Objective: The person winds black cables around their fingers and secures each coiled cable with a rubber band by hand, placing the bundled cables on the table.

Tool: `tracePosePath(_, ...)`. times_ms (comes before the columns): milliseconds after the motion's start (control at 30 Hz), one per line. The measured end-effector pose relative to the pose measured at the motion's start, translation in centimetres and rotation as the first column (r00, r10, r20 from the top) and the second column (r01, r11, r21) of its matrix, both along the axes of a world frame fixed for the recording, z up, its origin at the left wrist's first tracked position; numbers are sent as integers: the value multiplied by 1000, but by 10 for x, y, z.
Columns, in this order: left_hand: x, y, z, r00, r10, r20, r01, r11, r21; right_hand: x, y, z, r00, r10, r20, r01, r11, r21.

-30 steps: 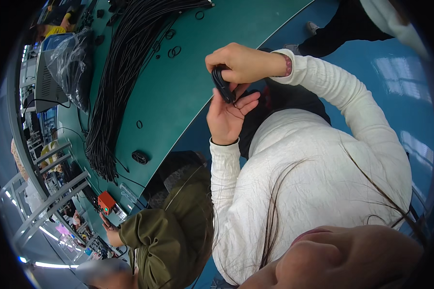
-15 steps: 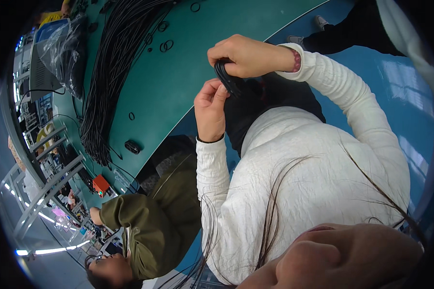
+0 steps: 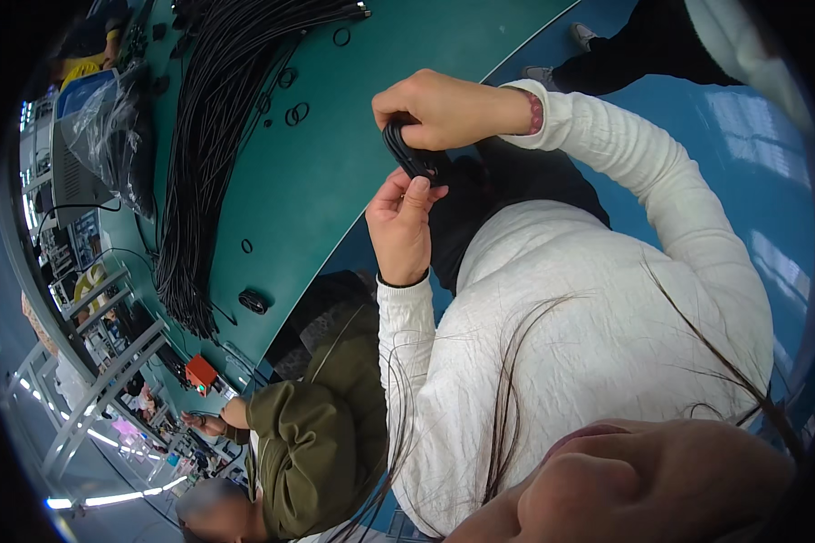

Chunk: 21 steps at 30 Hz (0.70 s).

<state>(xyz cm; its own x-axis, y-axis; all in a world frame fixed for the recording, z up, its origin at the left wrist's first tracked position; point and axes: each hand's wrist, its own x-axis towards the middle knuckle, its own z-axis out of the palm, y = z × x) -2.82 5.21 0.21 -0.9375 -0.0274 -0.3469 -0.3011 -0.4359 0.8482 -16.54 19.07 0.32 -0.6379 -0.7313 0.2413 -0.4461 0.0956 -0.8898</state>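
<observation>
Over the table's edge, both hands hold a looped bundle of black cable [image 3: 400,152]. My right hand [image 3: 439,107], with a red bracelet at its wrist, is closed round the bundle's upper end, its fingers curled into the loop. Below it, my left hand [image 3: 402,213] pinches the lower end between thumb and fingers. Where the cable ends lie inside my grip is hidden. On the green table [image 3: 299,181] rest a separate small coil of black cable [image 3: 254,301] and several black rings [image 3: 296,114].
A long bundle of loose black cables [image 3: 210,172] spreads along the table. Beyond it lie a clear plastic bag [image 3: 113,136] and a small orange box [image 3: 200,374]. A co-worker in an olive jacket [image 3: 308,452] sits at my left; another person's legs [image 3: 647,50] show at upper right.
Both hands have shifted slightly left in the picture with the cable bundle, my left hand lower, and more of the loop shows. The co-worker's hand has come into view near the orange box.
</observation>
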Motion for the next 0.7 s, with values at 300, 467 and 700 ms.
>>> tracePosePath(300, 12, -16, -15, 979, 56, -197, -80, 989, -121, 14, -13, 0, 973, 114, 199, -86, 986, -145)
tracePosePath(467, 18, -23, -23, 973, 101, -208, -112, 993, -45, 29, -24, -1, 989, -120, -90, 108, 986, -125)
tracePosePath(700, 17, -21, -14, 983, 3, -185, -17, 997, -75, 35, -28, 0, 974, -165, -155, 151, 984, -98)
